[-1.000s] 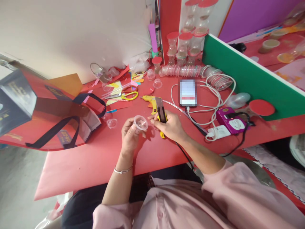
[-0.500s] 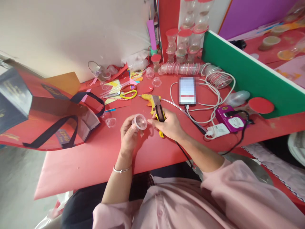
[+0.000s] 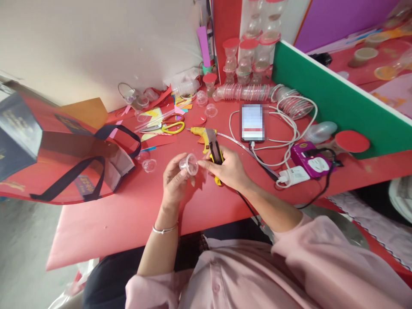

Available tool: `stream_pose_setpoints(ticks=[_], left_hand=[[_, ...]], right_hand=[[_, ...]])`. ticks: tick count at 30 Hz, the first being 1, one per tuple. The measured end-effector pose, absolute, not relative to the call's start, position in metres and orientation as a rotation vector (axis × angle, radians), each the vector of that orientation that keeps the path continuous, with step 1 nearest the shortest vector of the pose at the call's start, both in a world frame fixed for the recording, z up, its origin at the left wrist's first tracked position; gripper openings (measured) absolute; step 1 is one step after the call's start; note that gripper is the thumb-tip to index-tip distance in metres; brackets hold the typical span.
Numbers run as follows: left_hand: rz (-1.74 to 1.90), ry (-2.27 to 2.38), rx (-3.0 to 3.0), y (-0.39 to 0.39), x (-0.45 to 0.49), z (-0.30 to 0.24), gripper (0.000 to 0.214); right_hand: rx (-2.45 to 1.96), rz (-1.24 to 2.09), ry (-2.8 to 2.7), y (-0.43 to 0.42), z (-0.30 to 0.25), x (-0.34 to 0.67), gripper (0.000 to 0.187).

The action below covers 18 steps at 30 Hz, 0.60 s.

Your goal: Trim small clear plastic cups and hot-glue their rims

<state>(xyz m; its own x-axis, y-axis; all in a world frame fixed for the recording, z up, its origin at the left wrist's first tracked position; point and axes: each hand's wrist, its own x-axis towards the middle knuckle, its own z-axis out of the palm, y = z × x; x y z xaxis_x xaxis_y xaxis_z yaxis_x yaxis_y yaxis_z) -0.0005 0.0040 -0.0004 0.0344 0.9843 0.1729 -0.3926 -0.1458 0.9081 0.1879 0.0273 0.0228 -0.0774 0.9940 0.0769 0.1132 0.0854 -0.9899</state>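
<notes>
Head: hands [image 3: 174, 179] round cup [image 3: 189, 165], likely glue-gun [image 3: 203, 134]

Wears pale pink shirt [image 3: 196, 281], creased in soft folds, with matching button [image 3: 216, 287] at front. Has loose, elbow-length sleeves [image 3: 298, 246] in same pink. Wears slim silvery bracelet [image 3: 163, 231] around left wrist [image 3: 170, 213]. Shows dark, nearly black trousers [image 3: 109, 274].

A red bag [image 3: 69, 148] with dark handles sits at nine o'clock. A phone [image 3: 252, 122] lies on the tabletop [image 3: 119, 223] at two o'clock, a purple socket block [image 3: 296, 155] at three.
</notes>
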Motion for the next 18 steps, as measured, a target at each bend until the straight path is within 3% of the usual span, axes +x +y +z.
stream_pose_setpoints(ticks=[13,18], left_hand=[[1.330,0.735,1.095,0.0017,-0.0014,-0.0021,0.041],[1.403,0.771,1.109,0.0036,-0.0046,0.0008,0.038]], right_hand=[[-1.142,1.206,-1.336,0.0286,0.0274,0.1891,0.022],[-1.154,1.317,-1.331,0.0291,0.0234,0.1869,0.031]])
